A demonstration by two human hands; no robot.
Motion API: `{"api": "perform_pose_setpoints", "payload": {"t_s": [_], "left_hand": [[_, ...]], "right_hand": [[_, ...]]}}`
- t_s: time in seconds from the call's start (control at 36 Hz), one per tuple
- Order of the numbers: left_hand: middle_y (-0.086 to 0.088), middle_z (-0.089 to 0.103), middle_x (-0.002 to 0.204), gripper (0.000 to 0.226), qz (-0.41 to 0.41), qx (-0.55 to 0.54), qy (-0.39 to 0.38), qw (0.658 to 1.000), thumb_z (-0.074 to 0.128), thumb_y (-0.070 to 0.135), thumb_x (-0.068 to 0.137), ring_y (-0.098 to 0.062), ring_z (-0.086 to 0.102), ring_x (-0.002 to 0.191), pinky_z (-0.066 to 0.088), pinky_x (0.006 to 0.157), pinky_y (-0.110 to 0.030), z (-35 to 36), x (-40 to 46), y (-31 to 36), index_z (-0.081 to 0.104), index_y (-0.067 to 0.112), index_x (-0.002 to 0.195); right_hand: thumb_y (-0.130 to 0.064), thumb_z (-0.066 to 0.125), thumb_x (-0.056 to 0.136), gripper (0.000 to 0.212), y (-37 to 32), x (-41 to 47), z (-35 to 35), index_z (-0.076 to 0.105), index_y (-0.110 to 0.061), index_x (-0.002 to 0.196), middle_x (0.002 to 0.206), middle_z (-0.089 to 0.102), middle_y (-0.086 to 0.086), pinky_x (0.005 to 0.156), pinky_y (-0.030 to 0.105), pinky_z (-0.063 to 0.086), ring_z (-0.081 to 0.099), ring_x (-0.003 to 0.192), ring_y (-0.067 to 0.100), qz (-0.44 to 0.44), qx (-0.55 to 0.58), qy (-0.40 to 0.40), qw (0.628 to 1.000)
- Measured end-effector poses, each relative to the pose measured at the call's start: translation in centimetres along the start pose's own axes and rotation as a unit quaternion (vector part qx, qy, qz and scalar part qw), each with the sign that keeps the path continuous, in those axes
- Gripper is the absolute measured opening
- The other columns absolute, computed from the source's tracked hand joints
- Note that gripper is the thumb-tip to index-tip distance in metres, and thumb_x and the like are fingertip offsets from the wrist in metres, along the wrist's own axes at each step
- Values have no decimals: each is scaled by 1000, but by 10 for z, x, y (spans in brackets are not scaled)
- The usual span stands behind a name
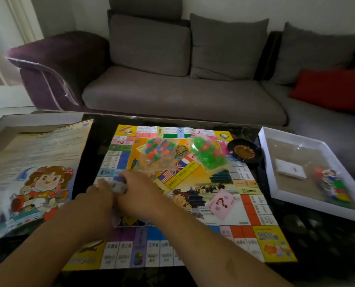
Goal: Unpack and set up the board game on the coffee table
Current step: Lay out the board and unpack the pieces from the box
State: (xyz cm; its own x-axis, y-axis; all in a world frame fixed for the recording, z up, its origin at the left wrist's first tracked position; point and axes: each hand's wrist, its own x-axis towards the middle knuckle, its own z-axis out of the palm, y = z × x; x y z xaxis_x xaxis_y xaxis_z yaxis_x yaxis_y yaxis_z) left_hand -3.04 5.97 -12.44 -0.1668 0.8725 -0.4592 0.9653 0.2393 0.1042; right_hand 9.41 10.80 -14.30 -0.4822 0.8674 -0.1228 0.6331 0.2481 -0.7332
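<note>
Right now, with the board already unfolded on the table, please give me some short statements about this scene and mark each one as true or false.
1. The game board lies unfolded and flat on the coffee table. True.
2. The bag of green pieces lies in the white box tray. False: it lies on the board, near its far right corner.
3. Both hands, left hand and right hand, meet over the left part of the board and hold a small clear packet. True.
4. The small roulette wheel stands on the sofa. False: it is on the table, between the board and the tray.
5. The pink card lies on the board. True.
</note>
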Motion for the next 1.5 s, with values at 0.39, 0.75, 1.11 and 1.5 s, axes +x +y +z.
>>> {"api": "perform_pose_setpoints", "payload": {"t_s": [0.39, 0.75, 1.11, 1.5], "left_hand": [[7, 52, 139, 72, 278, -6, 204, 939, 88, 50, 74, -23, 62, 122, 55, 102, -40, 22, -4, 134, 63, 22, 136], [6, 26, 165, 66, 477, -25, 119, 870, 47, 44, 107, -15, 29, 149, 28, 126, -36, 72, -5, 362, 22, 22, 164], [5, -18, 174, 89, 446, 30, 125, 886, 44, 53, 105, -17, -18, 159, 7, 132, -46, 100, 4, 374, -15, 24, 165], [3, -18, 174, 93, 445, 48, 109, 888, 48, 52, 104, -18, -19, 159, 6, 131, -48, 98, 5, 375, -16, 22, 164]], "right_hand": [[-1, 61, 96, 29, 136, -121, -197, 63, -29, 99, 101, 65, -12, 86, 21, 49, 62, 97, 3, 91, -9, 278, 956], [-46, 44, 103, 41, 283, -132, -291, 55, -19, 131, 138, 51, 4, 109, 43, 41, 48, 124, 23, 257, -284, 172, 908], [-58, 65, 85, 54, 309, -131, -296, 48, -26, 124, 131, 40, 1, 106, 46, 43, 38, 123, 22, 239, -299, 149, 912], [-55, 70, 83, 60, 309, -124, -294, 41, -26, 126, 130, 41, 2, 103, 43, 41, 37, 118, 21, 229, -309, 194, 903]]}}
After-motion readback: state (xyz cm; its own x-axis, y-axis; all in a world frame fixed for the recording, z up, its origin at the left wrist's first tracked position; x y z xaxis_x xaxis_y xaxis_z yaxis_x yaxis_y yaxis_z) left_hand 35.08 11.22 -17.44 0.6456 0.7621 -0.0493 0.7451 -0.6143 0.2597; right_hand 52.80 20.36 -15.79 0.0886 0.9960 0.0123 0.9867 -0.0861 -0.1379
